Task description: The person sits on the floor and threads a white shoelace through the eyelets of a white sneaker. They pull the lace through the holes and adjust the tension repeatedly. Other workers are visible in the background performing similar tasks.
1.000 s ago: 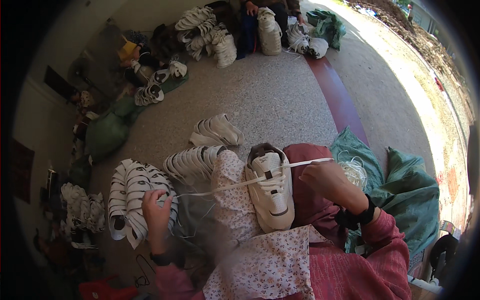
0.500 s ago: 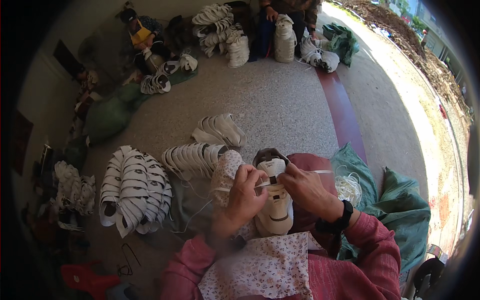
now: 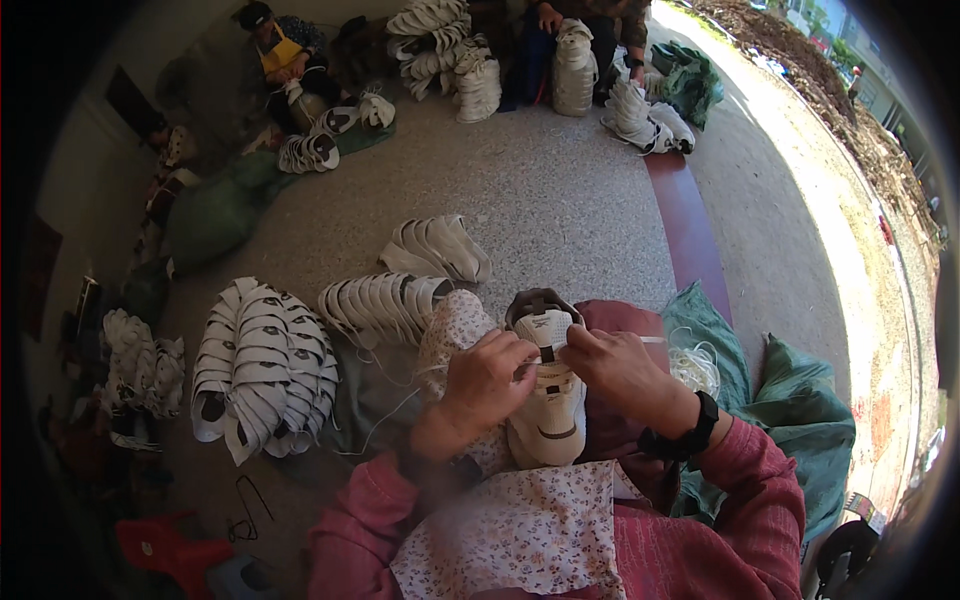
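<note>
A cream shoe upper (image 3: 547, 428) with a dark brown collar lies across my lap, its toe toward me and its tongue upright. On its left side my left hand (image 3: 482, 385) is closed, fingertips pinching a white shoelace near the eyelets. My right hand (image 3: 622, 372) is closed at the right row of eyelets, thumb and forefinger pinched together. White lace (image 3: 652, 339) sticks out beyond its knuckles to the right. My fingers hide most of the lace between the two hands.
Nested stacks of white shoe uppers (image 3: 265, 370) stand on the floor at left, with more rows (image 3: 385, 305) ahead. Right of my lap lie a white lace bundle (image 3: 695, 368) and green sacks (image 3: 800, 410). A red stool (image 3: 170, 550) is lower left. Two people sit farther back among uppers.
Both hands have shifted slightly at the eyelets, and my left hand has turned more back-up over the shoe upper. At the back right, a person's hand has moved over the pile of uppers.
</note>
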`<action>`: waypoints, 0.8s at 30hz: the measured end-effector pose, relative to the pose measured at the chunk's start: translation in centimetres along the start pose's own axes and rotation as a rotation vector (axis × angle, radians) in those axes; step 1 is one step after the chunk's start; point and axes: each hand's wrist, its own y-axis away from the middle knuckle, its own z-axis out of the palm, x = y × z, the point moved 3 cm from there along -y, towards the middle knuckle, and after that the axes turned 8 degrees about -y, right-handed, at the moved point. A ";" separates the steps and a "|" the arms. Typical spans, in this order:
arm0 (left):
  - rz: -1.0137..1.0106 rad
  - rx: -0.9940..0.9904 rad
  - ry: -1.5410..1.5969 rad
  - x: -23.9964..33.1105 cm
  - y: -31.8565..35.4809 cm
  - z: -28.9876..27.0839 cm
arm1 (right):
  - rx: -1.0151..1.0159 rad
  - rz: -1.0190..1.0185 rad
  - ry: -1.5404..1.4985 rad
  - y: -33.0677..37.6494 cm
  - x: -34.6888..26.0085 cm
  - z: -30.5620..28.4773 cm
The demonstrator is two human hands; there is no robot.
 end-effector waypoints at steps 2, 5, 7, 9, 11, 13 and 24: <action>-0.013 -0.015 0.011 -0.3 -0.2 0.2 | -0.064 -0.024 0.108 -0.4 -0.7 -0.1; -0.034 -0.025 0.025 -0.5 -0.2 0.3 | -0.088 -0.021 0.196 -0.8 -1.0 0.7; -0.049 -0.032 0.048 -0.7 -0.2 0.6 | -0.062 0.022 0.165 -0.8 -0.6 1.4; -0.068 -0.043 0.079 -1.0 -0.1 0.8 | -0.057 0.106 0.020 -0.9 -0.3 1.2; -0.113 -0.061 0.116 -1.3 0.2 0.8 | -0.074 0.234 -0.236 -1.1 0.5 0.2; -0.218 -0.146 0.199 -1.6 0.0 1.1 | -0.064 0.183 -0.561 -0.9 2.3 0.2; -0.534 -0.393 0.982 -4.7 0.7 3.4 | 0.174 0.568 -0.476 1.9 3.5 0.2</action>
